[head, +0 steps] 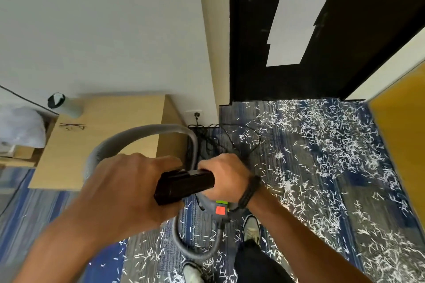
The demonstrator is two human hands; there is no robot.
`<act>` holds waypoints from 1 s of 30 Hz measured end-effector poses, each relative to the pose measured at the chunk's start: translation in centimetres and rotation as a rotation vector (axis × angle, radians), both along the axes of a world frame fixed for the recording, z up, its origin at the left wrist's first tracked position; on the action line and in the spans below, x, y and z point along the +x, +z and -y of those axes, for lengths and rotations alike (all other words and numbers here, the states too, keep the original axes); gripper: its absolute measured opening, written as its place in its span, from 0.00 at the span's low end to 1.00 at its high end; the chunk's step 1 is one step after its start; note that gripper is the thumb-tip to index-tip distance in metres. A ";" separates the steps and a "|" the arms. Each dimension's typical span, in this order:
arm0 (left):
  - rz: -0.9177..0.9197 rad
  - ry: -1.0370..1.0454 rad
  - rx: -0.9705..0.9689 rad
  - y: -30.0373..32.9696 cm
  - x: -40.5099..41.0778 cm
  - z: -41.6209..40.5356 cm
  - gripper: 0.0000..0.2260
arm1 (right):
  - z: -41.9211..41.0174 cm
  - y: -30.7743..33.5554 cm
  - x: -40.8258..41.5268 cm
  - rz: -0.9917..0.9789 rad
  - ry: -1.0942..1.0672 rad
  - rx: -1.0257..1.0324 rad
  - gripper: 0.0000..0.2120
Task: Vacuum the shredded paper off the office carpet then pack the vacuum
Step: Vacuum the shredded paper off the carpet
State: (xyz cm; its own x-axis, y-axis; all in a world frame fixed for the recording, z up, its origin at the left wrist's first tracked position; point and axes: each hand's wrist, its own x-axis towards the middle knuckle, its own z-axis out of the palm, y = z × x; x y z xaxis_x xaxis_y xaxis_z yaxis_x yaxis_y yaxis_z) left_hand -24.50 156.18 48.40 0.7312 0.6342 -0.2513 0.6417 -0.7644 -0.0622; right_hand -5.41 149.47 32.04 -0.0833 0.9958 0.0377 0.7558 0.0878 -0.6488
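Note:
White shredded paper [322,149] lies thick over the blue-grey carpet [358,181] from the doorway down to my feet. I hold a black vacuum tube or nozzle piece [184,185] level at waist height. My left hand [124,193] grips its near end and my right hand [226,173] grips its far end. A grey ribbed hose [138,135] loops up over the cabinet, and the grey handle with green and red buttons [220,208] hangs below my right wrist.
A light wooden cabinet [103,140] stands at the left with a grey cup [66,104] on it. Black cables [207,140] run from a wall socket [196,114]. A dark door [253,53] is ahead, a yellow panel [400,145] at the right. My shoes [251,227] stand in paper.

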 end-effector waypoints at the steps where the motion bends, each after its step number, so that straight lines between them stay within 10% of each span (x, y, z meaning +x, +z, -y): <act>1: -0.031 0.011 0.007 0.2 0.7 -0.1 0.23 | -0.2 0.1 0.5 -0.004 -0.005 0.025 0.12; 30: -0.035 -0.032 -0.041 -2.1 -0.2 2.3 0.15 | 0.9 -3.2 -1.9 -0.089 -0.152 0.133 0.07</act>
